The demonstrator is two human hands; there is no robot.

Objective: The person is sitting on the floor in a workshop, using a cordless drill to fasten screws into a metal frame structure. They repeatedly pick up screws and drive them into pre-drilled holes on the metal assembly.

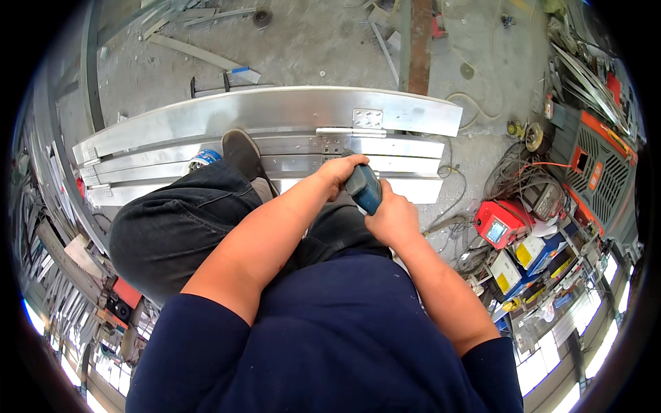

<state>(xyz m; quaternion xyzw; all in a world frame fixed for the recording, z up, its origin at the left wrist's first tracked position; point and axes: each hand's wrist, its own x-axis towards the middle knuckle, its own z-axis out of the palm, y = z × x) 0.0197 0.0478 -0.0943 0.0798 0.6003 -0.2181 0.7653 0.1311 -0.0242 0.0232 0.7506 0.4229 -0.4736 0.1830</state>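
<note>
Between left hand (337, 173) and right hand (397, 218), a blue power tool (365, 189).

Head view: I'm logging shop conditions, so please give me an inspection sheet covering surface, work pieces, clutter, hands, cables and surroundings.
Surface: grey floor, scuffed and marked.
Work pieces: long silvery metal bars lying side by side; a blue-grey power tool held above them.
Clutter: metal offcuts scattered beyond the bars; a blue-and-white container by the knee.
Hands: left hand, fingers around the tool's far end; right hand gripping its near end.
Cables: tangled cables at right; whether any feeds the tool, cannot tell.
Surroundings: red machine with a screen and orange-and-grey case at right.
</note>
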